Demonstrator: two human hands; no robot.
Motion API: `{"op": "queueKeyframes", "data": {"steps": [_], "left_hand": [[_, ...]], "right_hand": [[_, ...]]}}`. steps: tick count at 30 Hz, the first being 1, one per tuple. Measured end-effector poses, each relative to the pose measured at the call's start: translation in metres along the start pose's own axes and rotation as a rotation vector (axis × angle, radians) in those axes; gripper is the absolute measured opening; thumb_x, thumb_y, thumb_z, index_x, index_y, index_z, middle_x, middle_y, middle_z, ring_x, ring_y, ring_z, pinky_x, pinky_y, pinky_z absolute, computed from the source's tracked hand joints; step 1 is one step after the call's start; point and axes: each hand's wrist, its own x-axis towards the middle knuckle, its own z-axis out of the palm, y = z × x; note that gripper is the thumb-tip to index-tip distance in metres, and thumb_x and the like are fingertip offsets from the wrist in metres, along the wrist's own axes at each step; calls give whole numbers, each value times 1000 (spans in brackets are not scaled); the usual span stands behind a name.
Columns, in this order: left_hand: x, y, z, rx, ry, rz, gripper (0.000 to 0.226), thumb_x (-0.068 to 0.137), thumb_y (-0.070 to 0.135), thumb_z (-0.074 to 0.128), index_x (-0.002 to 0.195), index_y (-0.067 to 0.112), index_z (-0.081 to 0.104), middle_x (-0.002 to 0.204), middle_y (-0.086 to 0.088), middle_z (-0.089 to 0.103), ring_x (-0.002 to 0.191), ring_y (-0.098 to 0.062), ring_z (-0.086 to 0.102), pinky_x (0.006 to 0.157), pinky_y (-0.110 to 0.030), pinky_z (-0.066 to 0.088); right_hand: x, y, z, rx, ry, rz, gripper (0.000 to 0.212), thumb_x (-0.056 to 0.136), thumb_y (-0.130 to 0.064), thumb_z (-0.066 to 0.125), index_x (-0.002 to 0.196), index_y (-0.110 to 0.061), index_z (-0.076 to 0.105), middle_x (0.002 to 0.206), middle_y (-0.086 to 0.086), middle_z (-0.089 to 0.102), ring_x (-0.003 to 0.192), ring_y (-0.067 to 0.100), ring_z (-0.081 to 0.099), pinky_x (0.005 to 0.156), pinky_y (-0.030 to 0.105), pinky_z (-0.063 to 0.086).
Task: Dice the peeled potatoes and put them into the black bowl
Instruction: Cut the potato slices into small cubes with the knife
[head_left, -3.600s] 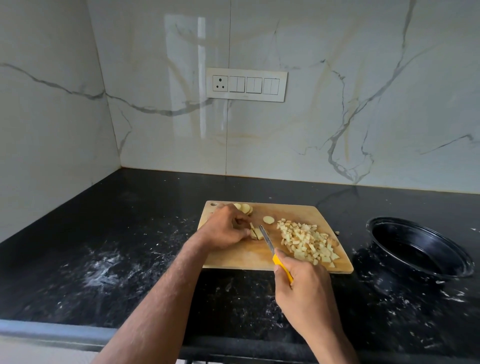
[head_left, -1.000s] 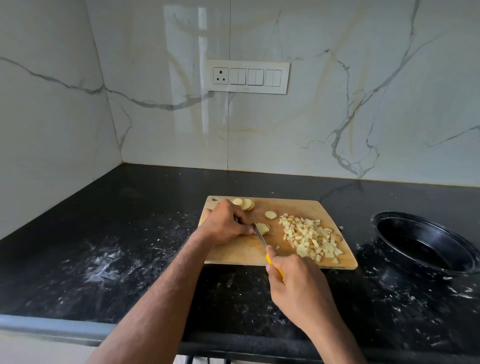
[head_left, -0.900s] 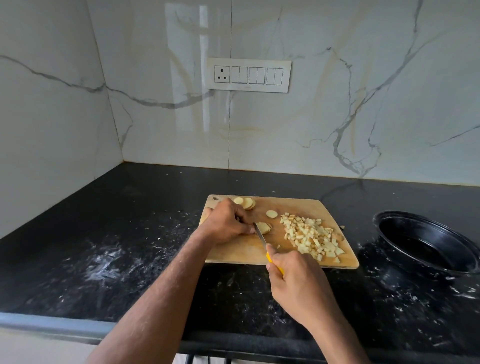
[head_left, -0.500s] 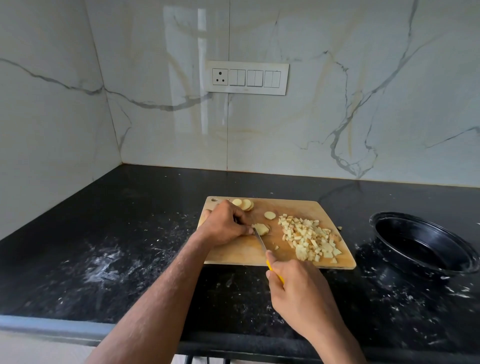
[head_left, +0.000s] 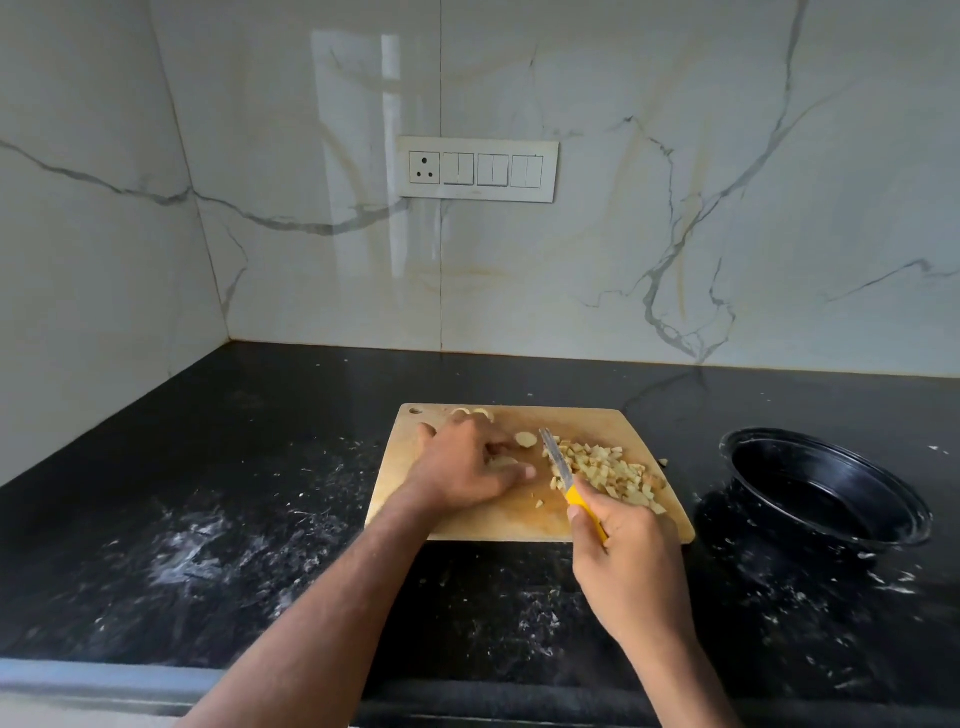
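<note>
A wooden cutting board (head_left: 498, 522) lies on the black counter. On its right half sits a pile of diced potato (head_left: 610, 470). My right hand (head_left: 631, 566) grips a yellow-handled knife (head_left: 563, 470), its blade lying against the pile's left edge. My left hand (head_left: 465, 462) rests on the board's left half, fingers curled over a potato slice (head_left: 501, 461) that is mostly hidden. One round slice (head_left: 524, 439) lies just beyond my fingers, and others (head_left: 470, 412) sit at the board's far edge. The black bowl (head_left: 823, 491) stands on the counter right of the board and looks empty.
The black counter (head_left: 234, 519) is smeared with white starch marks left and right of the board. A marble wall with a switch panel (head_left: 478, 169) rises behind. The counter's front edge (head_left: 104, 680) runs along the bottom.
The knife has moved right, from the slice under my left hand to the edge of the diced pile. My left hand stayed on the board's left half.
</note>
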Motion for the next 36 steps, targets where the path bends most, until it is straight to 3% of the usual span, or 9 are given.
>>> {"op": "queueKeyframes", "data": {"steps": [4,9,14,19,21,25,30,33,36], "left_hand": [[2,10,8,153,-11,25,33,84,58,66,108,37,73,121,16,62,120,-13,43,98,-48,26],[4,7,9,86,-1,52,24,84,42,66,103,33,76,110,21,63,115,-11,45,94,-46,26],[0,-2,2,14,-18,124,18,79,35,65,94,35,76,86,33,53,97,-2,45,88,-43,29],[-3,-11,-4,-40,-30,137,37,69,54,66,101,38,75,99,31,64,104,-7,56,97,-53,40],[-3,-8,-12,-4,25,76,48,66,63,72,105,35,75,103,22,68,101,-8,54,98,-44,37],[-4,-10,-27,103,-5,-39,38,67,58,83,93,31,77,81,18,66,87,-7,53,86,-35,30],[-2,-15,-22,55,-61,-63,21,67,52,82,72,36,70,70,18,63,76,-1,56,83,-37,45],[0,-17,-19,-2,-93,-67,30,63,55,75,84,33,77,70,20,65,76,-3,60,83,-46,52],[0,-18,-20,4,-107,-20,29,71,43,79,96,30,79,70,22,63,72,-1,58,70,-30,46]], "right_hand": [[-1,-1,2,-42,7,-26,31,91,-18,68,122,-20,72,47,-16,43,48,-1,48,40,8,26],[-2,2,5,-71,-9,-46,32,92,-24,66,124,-21,70,68,-6,72,44,6,45,46,22,44],[-4,1,4,-103,-42,-57,34,92,-26,64,125,-23,70,67,-3,71,41,6,33,46,20,31],[-5,-3,2,-142,-101,-72,35,94,-27,62,128,-24,68,69,-2,72,42,5,37,49,21,37],[-6,-4,0,-145,-122,-73,35,94,-28,61,129,-25,67,76,-4,75,47,6,48,51,21,44],[-6,-7,-2,-168,-136,-65,37,96,-31,59,132,-27,65,87,-5,77,65,11,66,63,24,54],[-5,-5,-1,-155,-125,-68,36,96,-30,60,131,-26,65,87,-7,77,56,7,56,62,19,52],[-5,-4,1,-140,-131,-73,36,95,-30,61,131,-25,65,88,-8,77,57,7,58,61,18,53],[-5,-3,2,-121,-135,-85,36,95,-29,62,130,-24,66,86,-7,77,51,6,52,55,12,44]]}}
